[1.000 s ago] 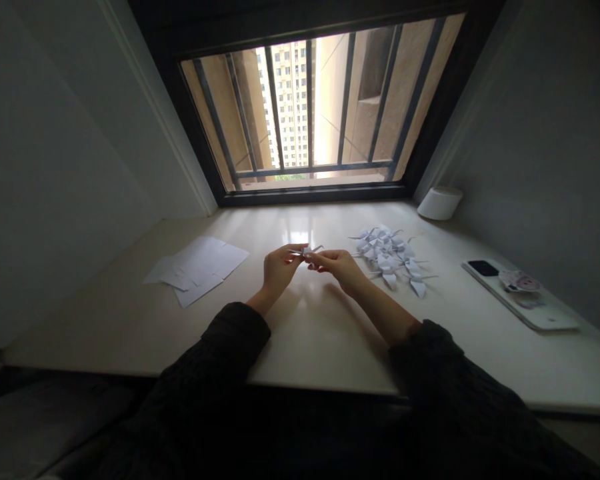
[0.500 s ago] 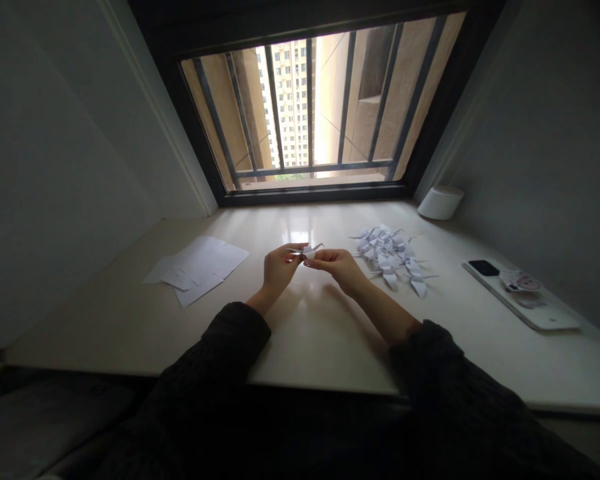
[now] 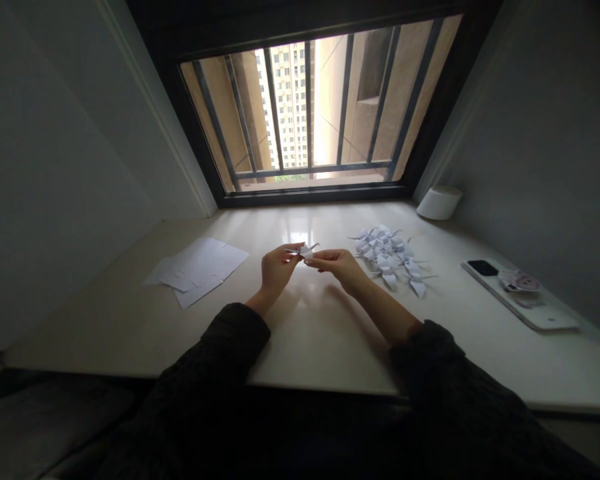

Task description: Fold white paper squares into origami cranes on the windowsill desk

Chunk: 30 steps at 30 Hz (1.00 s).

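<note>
white paper crane (image 3: 307, 252), seemingly almost fully shaped, is held up over the pale windowsill (image 3: 315, 347); the left hand (image 3: 277, 271) and the right hand (image 3: 342, 267) each pinch one side of it. folded cranes (image 3: 383, 247) lie heaped at right; flat paper sheets (image 3: 215, 263) at left are yet unfolded.
</note>
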{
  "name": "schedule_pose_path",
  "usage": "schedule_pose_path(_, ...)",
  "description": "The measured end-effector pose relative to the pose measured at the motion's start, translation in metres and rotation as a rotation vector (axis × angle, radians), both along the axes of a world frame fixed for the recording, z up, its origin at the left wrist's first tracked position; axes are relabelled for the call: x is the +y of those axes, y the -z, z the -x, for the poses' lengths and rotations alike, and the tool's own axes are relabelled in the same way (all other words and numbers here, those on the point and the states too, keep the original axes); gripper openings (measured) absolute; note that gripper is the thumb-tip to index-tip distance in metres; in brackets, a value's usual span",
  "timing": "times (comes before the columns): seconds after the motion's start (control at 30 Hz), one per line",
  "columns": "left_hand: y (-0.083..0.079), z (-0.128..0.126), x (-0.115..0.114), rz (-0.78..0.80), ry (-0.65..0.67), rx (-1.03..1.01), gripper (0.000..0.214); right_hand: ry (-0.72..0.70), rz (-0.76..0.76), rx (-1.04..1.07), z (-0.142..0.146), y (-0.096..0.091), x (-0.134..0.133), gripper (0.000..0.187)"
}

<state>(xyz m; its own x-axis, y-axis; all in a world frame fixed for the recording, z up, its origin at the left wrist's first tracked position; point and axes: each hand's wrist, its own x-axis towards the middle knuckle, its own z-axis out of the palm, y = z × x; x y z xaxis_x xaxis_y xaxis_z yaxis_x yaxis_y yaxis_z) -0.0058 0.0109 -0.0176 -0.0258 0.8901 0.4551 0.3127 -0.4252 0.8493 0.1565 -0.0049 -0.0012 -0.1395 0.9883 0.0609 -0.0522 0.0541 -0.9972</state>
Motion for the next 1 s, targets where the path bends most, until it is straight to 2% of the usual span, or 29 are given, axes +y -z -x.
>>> schedule_pose_path(0.3,0.001,0.001,0.001,0.001,0.011,-0.006,0.025,0.054,-0.088,-0.085,0.003,-0.003,-0.004,0.026)
schedule_pose_path(0.63,0.008,-0.001,0.007,0.027,0.079,-0.082,0.027,0.104,-0.336,-0.164,0.002,0.001,0.000,0.024)
schedule_pose_path(0.9,0.010,-0.001,0.009,0.003,0.094,-0.180,0.022,0.055,-0.379,-0.188,0.003,0.001,-0.001,0.026)
schedule_pose_path(1.0,0.010,-0.001,0.010,0.023,0.110,-0.242,0.025,-0.057,-0.323,-0.250,-0.003,0.005,0.002,0.027)
